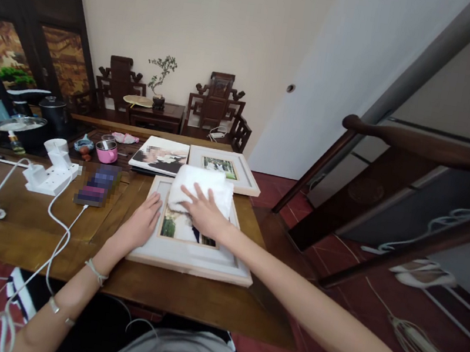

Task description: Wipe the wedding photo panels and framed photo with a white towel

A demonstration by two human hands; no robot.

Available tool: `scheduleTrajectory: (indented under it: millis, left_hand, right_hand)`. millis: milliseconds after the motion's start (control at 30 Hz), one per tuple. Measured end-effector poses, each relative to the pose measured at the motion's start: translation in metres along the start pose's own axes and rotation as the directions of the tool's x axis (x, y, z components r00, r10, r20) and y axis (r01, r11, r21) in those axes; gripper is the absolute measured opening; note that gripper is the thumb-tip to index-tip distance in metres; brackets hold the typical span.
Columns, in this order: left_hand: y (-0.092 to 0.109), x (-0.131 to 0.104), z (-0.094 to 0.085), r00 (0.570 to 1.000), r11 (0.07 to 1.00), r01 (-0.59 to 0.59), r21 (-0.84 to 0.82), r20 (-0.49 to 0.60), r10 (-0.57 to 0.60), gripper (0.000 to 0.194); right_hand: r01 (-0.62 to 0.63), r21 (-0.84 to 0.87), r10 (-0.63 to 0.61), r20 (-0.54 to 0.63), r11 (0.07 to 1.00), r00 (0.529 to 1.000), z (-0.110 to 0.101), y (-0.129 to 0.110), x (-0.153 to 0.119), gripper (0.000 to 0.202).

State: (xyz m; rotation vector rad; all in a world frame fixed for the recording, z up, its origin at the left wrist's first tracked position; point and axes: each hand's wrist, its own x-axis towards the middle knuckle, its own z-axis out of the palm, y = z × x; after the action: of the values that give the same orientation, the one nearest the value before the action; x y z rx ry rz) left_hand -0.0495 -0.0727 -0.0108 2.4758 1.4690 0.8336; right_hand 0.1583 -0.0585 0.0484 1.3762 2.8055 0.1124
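Observation:
A framed picture [192, 261] with a pale wooden border lies flat near the table's front edge. Over its upper part rests a folded white cloth [201, 179]. My right hand [204, 210] is spread flat on the cloth, fingers apart, pressing on it rather than gripping it. On the frame's left border lies my left hand [145, 222], with its fingers stretched out and nothing held. The lower part of the picture shows below the cloth, partly behind my right wrist.
Behind lie a second frame [251, 187] and a photo book [162, 154]. Further left on the wooden table [117, 241] are a phone [97, 185], a white power strip [50, 177] with cables and a pink cup [106, 152]. A wooden chair [377, 180] stands at right.

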Motion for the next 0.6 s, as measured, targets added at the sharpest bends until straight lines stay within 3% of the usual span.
scheduleTrajectory:
  millis: [167, 300, 467, 600]
  left_hand:
    - [-0.005, -0.001, 0.002, 1.000, 0.999, -0.022, -0.034, -0.020, 0.021, 0.043]
    - [-0.009, -0.002, 0.005, 0.999, 0.998, -0.039, -0.044, -0.036, 0.037, 0.045]
    - [-0.005, -0.002, 0.003, 1.000, 1.000, -0.016, -0.022, -0.022, 0.016, 0.042]
    - [0.003, -0.001, -0.002, 1.000, 1.000, -0.005, -0.024, -0.016, 0.004, 0.042]
  right_hand:
    - [0.017, -0.010, -0.016, 0.064, 1.000, 0.998, -0.003, -0.013, 0.013, 0.060]
    - [0.084, 0.085, -0.097, 0.166, 0.993, 0.981, -0.016, -0.036, -0.024, 0.067]
    - [0.171, 0.294, -0.254, 0.272, 0.940, 0.928, -0.048, -0.051, -0.080, 0.071]
    - [0.167, 0.316, -0.256, 0.268, 0.934, 0.929, -0.051, -0.050, -0.081, 0.072]
